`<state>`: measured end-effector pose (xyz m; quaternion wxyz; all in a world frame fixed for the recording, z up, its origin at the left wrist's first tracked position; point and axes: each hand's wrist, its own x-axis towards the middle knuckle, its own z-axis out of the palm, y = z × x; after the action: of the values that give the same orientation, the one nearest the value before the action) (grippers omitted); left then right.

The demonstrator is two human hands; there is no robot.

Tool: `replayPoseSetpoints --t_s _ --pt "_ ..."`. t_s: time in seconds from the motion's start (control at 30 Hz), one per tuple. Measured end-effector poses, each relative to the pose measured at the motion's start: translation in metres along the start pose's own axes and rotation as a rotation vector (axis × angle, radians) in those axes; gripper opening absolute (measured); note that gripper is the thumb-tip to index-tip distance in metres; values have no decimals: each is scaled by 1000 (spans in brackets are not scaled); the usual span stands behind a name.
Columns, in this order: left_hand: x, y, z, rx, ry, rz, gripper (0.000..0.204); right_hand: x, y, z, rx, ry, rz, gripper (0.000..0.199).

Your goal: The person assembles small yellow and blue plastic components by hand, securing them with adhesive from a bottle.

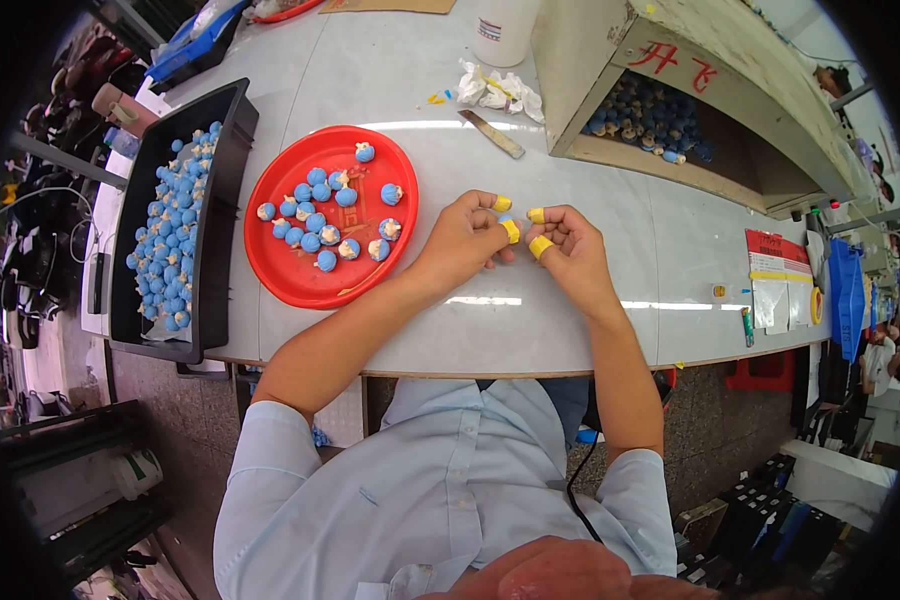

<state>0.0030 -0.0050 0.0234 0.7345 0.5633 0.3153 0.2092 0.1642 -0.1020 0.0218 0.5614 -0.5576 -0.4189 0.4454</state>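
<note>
Nearest: left hand point(462, 240) and right hand point(568, 250), resting together on the pale surface point(530, 320), fingers point(511, 231) capped in yellow tape. Fingers of both hands curl inward around a small blue piece point(507, 218), mostly hidden between the fingertips. Left of the hands: red round tray point(300, 275) carrying blue-and-cream small parts point(315, 222). Further left: black bin point(220, 200) of similar blue parts. Beyond: metal blade point(491, 133), crumpled white wrapper point(498, 92), open cardboard box point(610, 60) holding more parts.
</note>
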Motion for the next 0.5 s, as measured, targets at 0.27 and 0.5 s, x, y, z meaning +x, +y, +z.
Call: replayPoseSetpoints --t_s 0.27,0.5 --pt "-41 45 -40 720 336 365 47 3 2 -2 -87 341 -140 20" --pt "-74 33 -104 1426 586 281 46 2 2 -3 -152 458 -308 23"
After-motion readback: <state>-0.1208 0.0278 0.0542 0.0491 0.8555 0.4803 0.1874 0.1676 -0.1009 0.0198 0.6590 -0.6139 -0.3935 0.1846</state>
